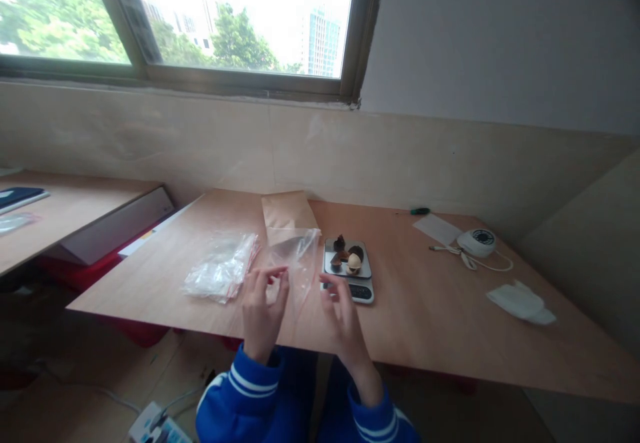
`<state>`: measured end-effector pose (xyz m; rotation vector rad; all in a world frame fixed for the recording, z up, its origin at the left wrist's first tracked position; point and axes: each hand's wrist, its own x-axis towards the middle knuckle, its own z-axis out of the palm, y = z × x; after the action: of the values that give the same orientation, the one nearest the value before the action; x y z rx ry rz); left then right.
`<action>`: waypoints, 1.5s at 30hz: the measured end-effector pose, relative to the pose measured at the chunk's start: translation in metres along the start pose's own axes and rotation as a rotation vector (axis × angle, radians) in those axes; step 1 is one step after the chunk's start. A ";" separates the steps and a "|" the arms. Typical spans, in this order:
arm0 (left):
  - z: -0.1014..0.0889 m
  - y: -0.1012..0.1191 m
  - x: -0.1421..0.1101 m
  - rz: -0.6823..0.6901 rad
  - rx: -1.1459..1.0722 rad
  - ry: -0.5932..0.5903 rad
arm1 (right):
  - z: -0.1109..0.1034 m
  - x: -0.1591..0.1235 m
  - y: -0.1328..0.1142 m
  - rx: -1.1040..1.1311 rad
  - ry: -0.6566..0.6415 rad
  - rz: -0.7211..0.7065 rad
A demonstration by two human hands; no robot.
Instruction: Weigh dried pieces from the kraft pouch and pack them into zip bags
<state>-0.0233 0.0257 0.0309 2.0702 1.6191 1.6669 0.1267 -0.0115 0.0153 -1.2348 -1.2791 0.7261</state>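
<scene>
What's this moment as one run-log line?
left hand: at clear bag, grip unclear; right hand: near its right edge, grip unclear; scale: dark pieces, pale piece; bag stack: further left

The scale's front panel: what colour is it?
The front panel is black, shown in the head view.

One left hand (263, 313) and one right hand (345, 319); two benches (410, 316); one scale (361, 292), carrying one pale round piece (355, 261) and several dark brown pieces (357, 251) too small to count surely; one single clear bag (300, 263); one pile of clear bags (220, 266), number impossible to tell; one brown envelope (290, 211); one screwdriver (420, 211); one flat white sheet (437, 229); one white dome camera (475, 244); one power strip (159, 427).
</scene>
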 end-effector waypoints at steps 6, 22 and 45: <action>0.011 0.016 -0.018 -0.075 -0.148 -0.054 | 0.011 0.007 -0.004 0.139 -0.017 0.145; 0.009 -0.001 0.021 -0.112 -0.208 -0.055 | -0.069 0.101 0.074 -0.812 -0.318 0.108; 0.028 -0.007 -0.025 -0.520 -0.492 -0.271 | -0.066 0.102 0.100 -0.625 0.059 -0.120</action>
<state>-0.0047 0.0264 -0.0019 1.4120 1.3308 1.3551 0.2337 0.0916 -0.0386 -1.6392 -1.5763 0.1944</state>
